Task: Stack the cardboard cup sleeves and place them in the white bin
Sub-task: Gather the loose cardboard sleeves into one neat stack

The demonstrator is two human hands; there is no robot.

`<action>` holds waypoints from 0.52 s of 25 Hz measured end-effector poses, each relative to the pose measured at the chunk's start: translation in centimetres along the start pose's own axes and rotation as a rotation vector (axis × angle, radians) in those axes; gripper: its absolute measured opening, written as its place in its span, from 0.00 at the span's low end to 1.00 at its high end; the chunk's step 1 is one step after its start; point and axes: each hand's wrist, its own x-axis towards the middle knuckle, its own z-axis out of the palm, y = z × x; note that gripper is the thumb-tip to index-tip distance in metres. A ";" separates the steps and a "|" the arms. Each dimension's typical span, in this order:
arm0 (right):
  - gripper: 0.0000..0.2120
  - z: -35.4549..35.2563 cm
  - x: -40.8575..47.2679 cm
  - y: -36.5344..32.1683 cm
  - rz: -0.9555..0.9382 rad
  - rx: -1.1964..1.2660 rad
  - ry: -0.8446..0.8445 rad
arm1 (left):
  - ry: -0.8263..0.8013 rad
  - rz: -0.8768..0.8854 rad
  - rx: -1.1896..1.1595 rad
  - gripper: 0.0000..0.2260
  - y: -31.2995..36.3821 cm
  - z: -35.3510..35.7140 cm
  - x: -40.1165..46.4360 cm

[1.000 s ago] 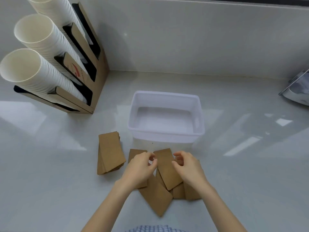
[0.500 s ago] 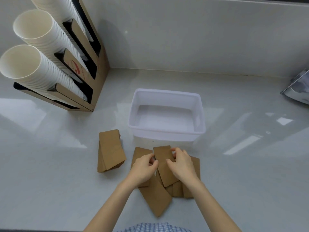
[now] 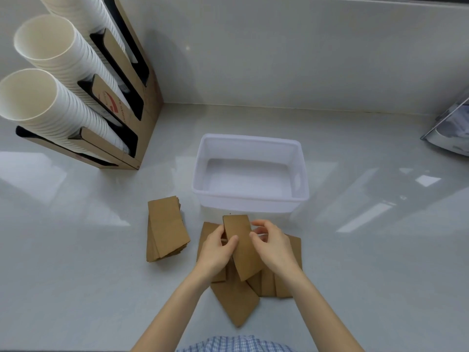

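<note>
A brown cardboard cup sleeve [image 3: 241,243] is pinched between my left hand [image 3: 217,251] on its left edge and my right hand [image 3: 272,246] on its right edge. It lies slightly raised over a loose pile of sleeves [image 3: 237,301] spread on the counter. A neat stack of sleeves [image 3: 166,233] rests to the left of my hands. The white bin [image 3: 250,200] stands just beyond the pile, with nothing inside it.
A cardboard dispenser [image 3: 137,102] holding long columns of white paper cups [image 3: 50,102] leans at the back left. A grey object [image 3: 449,133] sits at the right edge. The counter meets a white wall behind the bin.
Both hands closed in on the top sleeve and gripped its edges; the sleeve has lifted a little toward the bin. The camera moved slightly.
</note>
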 end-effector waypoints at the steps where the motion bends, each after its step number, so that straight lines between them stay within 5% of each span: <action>1: 0.16 -0.3 -0.1 0.3 0.008 0.009 0.025 | -0.005 -0.010 -0.024 0.08 0.1 -0.2 -0.1; 6: 0.18 -2.9 -0.8 2.8 0.164 -0.212 0.212 | 0.025 -0.044 -0.140 0.06 0.1 -1.2 -0.3; 13: 0.31 -2.6 -1.4 4.6 0.381 -0.492 0.182 | 0.040 -0.067 -0.204 0.04 0.2 -1.2 -0.4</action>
